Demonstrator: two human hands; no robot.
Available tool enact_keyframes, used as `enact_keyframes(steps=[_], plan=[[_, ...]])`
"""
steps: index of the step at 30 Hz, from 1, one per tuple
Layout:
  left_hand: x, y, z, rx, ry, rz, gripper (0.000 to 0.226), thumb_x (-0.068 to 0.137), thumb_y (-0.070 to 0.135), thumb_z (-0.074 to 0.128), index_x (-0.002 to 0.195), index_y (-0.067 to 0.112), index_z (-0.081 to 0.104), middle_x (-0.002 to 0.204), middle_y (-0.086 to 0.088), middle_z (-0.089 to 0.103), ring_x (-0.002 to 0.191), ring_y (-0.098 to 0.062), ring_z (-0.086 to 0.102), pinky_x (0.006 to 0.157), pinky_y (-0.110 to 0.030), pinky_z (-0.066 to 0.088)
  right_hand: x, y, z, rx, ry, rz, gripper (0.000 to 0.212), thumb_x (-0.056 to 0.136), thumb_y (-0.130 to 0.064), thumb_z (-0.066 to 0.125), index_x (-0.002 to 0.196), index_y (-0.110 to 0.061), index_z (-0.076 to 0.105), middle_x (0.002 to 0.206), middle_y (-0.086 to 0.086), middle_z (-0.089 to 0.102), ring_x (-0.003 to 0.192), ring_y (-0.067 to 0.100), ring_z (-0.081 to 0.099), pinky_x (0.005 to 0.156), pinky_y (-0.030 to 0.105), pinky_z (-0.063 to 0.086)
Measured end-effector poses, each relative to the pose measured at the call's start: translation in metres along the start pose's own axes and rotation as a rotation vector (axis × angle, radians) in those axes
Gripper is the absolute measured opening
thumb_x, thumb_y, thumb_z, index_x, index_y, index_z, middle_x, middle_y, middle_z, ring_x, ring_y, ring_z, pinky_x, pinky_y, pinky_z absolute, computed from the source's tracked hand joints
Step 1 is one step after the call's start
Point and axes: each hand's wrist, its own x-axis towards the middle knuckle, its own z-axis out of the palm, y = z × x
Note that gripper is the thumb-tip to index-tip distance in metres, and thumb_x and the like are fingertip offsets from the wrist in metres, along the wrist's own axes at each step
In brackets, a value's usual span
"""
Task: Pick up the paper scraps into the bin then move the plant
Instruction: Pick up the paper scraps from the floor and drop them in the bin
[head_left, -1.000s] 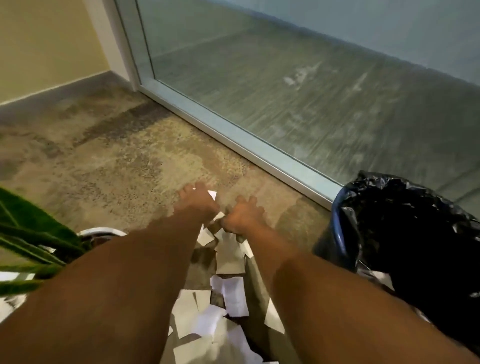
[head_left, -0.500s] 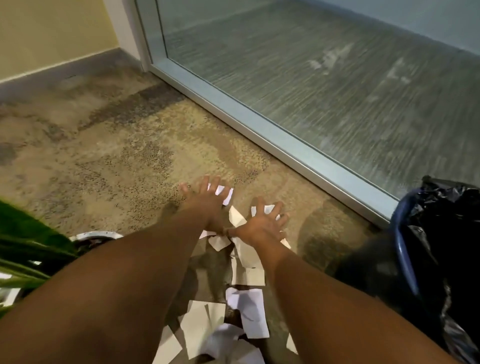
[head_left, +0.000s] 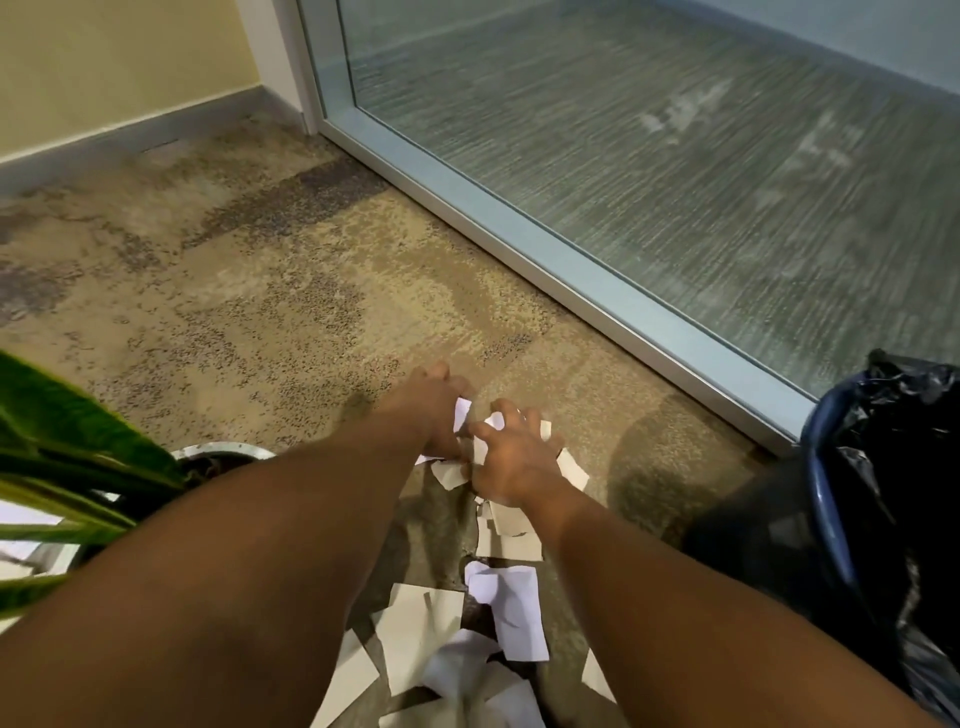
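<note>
Seen from the head camera, looking down at a mottled brown carpet (head_left: 260, 291) beside a frosted glass wall (head_left: 649, 156) with a pale metal frame. Two bare forearms are stretched forward, side by side. The left hand (head_left: 434, 410) is laid palm down on the floor with fingers curled, and a white scrap (head_left: 461, 413) is seen at its fingertips, though whether it is actually pinched cannot be told. The right hand (head_left: 514, 457) is spread like a claw over more paper, fingers half bent and raking; nothing is clearly held yet. A trail of paper scraps (head_left: 511, 613) is scattered between the arms, running back toward the viewer, some white, some shaded grey. The bin (head_left: 826, 467), blue-rimmed and lined with a black bag (head_left: 904, 431), is placed at the right edge, near the right arm. The plant (head_left: 62, 441), with long green leaves in a pale round pot (head_left: 223, 451), is set at the left edge. Most scraps appear to be on the floor, so the gathering is judged to be early, and the plant is not yet moved.
</note>
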Motion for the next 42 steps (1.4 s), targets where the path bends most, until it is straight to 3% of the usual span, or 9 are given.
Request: enact_keyframes(steps=[3, 7, 11, 17, 20, 22, 28, 34, 42], plan=[[-0.01, -0.005, 0.007, 0.143, -0.093, -0.006, 0.1, 0.064, 0.074, 0.069, 0.144, 0.029, 0.029, 0.145, -0.004, 0.032, 0.134, -0.032, 0.03, 0.108, -0.049, 0.04, -0.012, 0.003, 0.0, -0.038, 0.003, 0.004, 0.052, 0.083, -0.062, 0.058, 0.132, -0.049, 0.047, 0.148, -0.001, 0.026, 0.14, 0.029, 0.018, 0.107, 0.067, 0.023], [-0.031, -0.01, 0.012, 0.158, -0.218, -0.113, 0.13, 0.049, 0.07, 0.083, 0.152, 0.033, 0.013, 0.157, -0.016, 0.011, 0.143, -0.044, 0.017, 0.111, -0.06, 0.033, -0.029, 0.007, -0.002, -0.096, -0.119, 0.06, 0.097, 0.057, -0.087, 0.061, 0.142, -0.049, 0.033, 0.151, 0.0, 0.018, 0.144, 0.033, 0.01, 0.104, 0.071, 0.026], [-0.049, -0.004, 0.016, 0.163, -0.251, -0.178, 0.128, 0.054, 0.057, 0.089, 0.153, 0.039, 0.01, 0.158, -0.015, 0.005, 0.145, -0.048, 0.014, 0.112, -0.065, 0.028, -0.041, 0.001, -0.005, -0.18, -0.248, 0.127, 0.115, 0.053, -0.072, 0.08, 0.146, -0.044, 0.02, 0.154, 0.004, 0.007, 0.145, 0.039, 0.005, 0.1, 0.067, 0.037], [-0.057, 0.008, 0.018, 0.005, -0.319, -0.139, 0.094, 0.074, 0.029, 0.081, 0.151, 0.024, 0.028, 0.151, -0.018, 0.033, 0.13, -0.041, 0.048, 0.103, -0.045, 0.047, -0.055, -0.002, 0.003, -0.088, -0.217, 0.102, 0.074, 0.076, -0.047, 0.077, 0.138, -0.031, 0.04, 0.147, 0.012, 0.016, 0.135, 0.041, 0.025, 0.105, 0.042, 0.043], [-0.065, 0.022, 0.012, -0.13, -0.303, -0.176, 0.05, 0.073, 0.027, 0.064, 0.122, 0.016, 0.063, 0.122, -0.013, 0.067, 0.103, -0.031, 0.065, 0.089, -0.036, 0.054, -0.062, -0.006, 0.016, 0.096, -0.142, 0.132, 0.045, 0.089, -0.021, 0.066, 0.132, -0.023, 0.051, 0.145, 0.012, 0.027, 0.131, 0.036, 0.041, 0.098, 0.032, 0.047], [-0.069, 0.026, 0.008, -0.117, -0.335, -0.181, 0.035, 0.081, 0.025, 0.066, 0.115, 0.013, 0.067, 0.114, -0.011, 0.07, 0.099, -0.028, 0.066, 0.082, -0.032, 0.051, -0.069, -0.008, 0.019, 0.197, -0.125, 0.136, 0.036, 0.093, -0.012, 0.058, 0.129, -0.016, 0.057, 0.142, 0.014, 0.042, 0.123, 0.033, 0.051, 0.087, 0.021, 0.045], [-0.077, 0.034, -0.021, -0.1, -0.293, -0.187, 0.037, 0.089, 0.02, 0.068, 0.122, 0.004, 0.064, 0.119, -0.015, 0.068, 0.099, -0.027, 0.065, 0.087, -0.03, 0.053, -0.079, -0.009, -0.001, 0.21, -0.06, 0.209, 0.03, 0.095, -0.012, 0.054, 0.124, -0.009, 0.064, 0.127, 0.013, 0.061, 0.116, 0.028, 0.06, 0.082, 0.026, 0.047], [-0.086, 0.055, -0.068, -0.159, -0.134, -0.189, 0.02, 0.09, 0.008, 0.065, 0.108, 0.001, 0.067, 0.099, -0.007, 0.07, 0.072, -0.018, 0.063, 0.063, -0.026, 0.049, -0.088, -0.011, -0.055, 0.18, 0.18, 0.228, 0.029, 0.096, -0.009, 0.052, 0.122, -0.008, 0.064, 0.125, 0.015, 0.057, 0.114, 0.029, 0.06, 0.093, 0.032, 0.051], [-0.11, 0.09, -0.12, -0.194, 0.065, -0.147, 0.038, 0.092, 0.022, 0.064, 0.124, 0.002, 0.06, 0.115, -0.016, 0.067, 0.106, -0.03, 0.065, 0.084, -0.033, 0.052, -0.118, -0.008, -0.141, 0.207, 0.428, 0.203, 0.031, 0.095, -0.006, 0.053, 0.125, -0.008, 0.062, 0.129, 0.014, 0.05, 0.116, 0.029, 0.056, 0.091, 0.032, 0.049]])
